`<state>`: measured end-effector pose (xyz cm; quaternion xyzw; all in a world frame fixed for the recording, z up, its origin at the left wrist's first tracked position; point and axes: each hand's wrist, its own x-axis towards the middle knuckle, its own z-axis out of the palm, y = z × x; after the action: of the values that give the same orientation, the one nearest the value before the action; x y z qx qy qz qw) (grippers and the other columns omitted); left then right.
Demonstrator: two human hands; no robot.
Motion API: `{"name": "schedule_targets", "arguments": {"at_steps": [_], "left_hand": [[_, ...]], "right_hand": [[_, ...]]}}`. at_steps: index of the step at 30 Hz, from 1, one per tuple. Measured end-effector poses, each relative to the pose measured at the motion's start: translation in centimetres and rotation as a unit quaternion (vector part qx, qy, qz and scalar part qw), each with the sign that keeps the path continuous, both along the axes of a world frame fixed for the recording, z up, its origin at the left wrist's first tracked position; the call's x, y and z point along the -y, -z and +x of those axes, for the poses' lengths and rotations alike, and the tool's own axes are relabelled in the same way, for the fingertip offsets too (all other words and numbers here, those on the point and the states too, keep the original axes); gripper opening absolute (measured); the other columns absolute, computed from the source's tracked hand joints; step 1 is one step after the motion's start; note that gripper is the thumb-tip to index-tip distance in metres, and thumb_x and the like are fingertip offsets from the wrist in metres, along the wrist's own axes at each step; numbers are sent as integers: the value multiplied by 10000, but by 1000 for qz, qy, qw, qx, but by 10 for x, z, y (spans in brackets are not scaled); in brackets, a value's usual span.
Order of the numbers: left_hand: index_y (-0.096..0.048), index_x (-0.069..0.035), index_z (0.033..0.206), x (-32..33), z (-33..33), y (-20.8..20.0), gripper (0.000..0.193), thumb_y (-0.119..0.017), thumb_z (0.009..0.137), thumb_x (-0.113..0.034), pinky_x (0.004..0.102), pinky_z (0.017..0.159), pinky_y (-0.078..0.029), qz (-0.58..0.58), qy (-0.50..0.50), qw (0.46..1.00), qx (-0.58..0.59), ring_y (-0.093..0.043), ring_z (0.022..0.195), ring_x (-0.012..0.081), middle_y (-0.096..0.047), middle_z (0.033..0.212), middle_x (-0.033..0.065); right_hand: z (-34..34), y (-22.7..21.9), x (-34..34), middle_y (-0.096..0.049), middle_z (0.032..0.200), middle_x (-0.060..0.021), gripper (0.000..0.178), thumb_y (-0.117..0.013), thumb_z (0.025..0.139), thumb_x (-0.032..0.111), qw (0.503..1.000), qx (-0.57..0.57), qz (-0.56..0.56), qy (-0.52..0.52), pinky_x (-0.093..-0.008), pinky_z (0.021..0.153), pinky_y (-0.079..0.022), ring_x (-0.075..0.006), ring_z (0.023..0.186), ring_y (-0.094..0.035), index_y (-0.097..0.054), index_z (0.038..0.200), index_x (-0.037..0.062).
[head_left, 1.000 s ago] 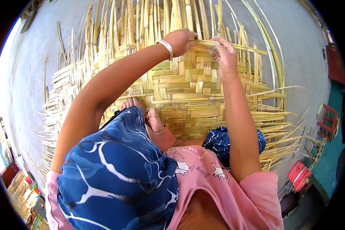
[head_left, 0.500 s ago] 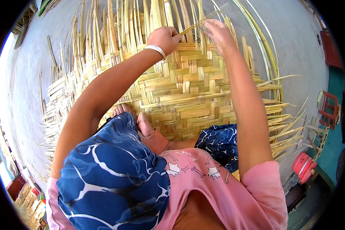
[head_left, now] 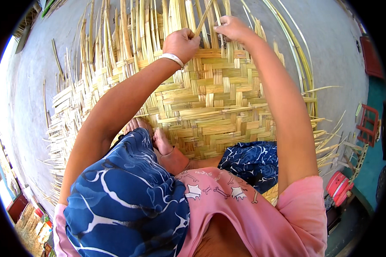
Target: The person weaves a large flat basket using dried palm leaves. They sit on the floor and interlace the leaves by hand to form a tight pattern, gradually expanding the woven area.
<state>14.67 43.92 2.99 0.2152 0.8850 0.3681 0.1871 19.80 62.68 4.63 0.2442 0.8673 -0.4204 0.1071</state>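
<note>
A partly woven mat (head_left: pixel 208 100) of flat, yellow-green split cane or reed strips lies on the floor in front of me. My left hand (head_left: pixel 181 45), with a white bangle on the wrist, is closed round a narrow loose strip (head_left: pixel 204 18) that slants up and right from the fist. Just to its right, my right hand (head_left: pixel 234 30) pinches one of the upright strips at the mat's far edge, thumb and fingers together. Both hands are above the last woven row. Long unwoven strips (head_left: pixel 124 30) fan out beyond it. My bare feet (head_left: pixel 161 141) rest on the mat's near part.
Loose green strips (head_left: pixel 294 38) lie on the grey floor (head_left: pixel 330 55) to the right. Strip ends stick out along both sides of the mat. Farther right are a red-brown wooden frame (head_left: pixel 367 124) and a pinkish-red round object (head_left: pixel 339 187).
The loose strip in my left hand has swung from slanting right to nearly upright. My right hand has left its end area and moved left and slightly up to an upright strip.
</note>
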Motion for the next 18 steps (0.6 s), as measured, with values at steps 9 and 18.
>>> {"name": "schedule_targets", "arguments": {"at_steps": [9,18], "left_hand": [[-672,-87,831,0,-1,1,250,-615,786,-326,346,679,-502,3,17,1000,-1,-631,692,243,-667,732,93],[-670,-89,848,3,-2,1,260,-611,795,-336,338,675,-503,-9,21,1000,1,-624,673,223,-662,722,83]], "right_hand": [[26,29,-31,-664,1009,-153,395,-627,805,183,992,-71,70,82,-328,745,-506,-215,855,-644,-585,1144,-14],[31,13,-28,-562,736,-44,239,-672,801,206,986,-11,-76,148,-274,519,-462,-132,613,-533,-567,883,8]]}}
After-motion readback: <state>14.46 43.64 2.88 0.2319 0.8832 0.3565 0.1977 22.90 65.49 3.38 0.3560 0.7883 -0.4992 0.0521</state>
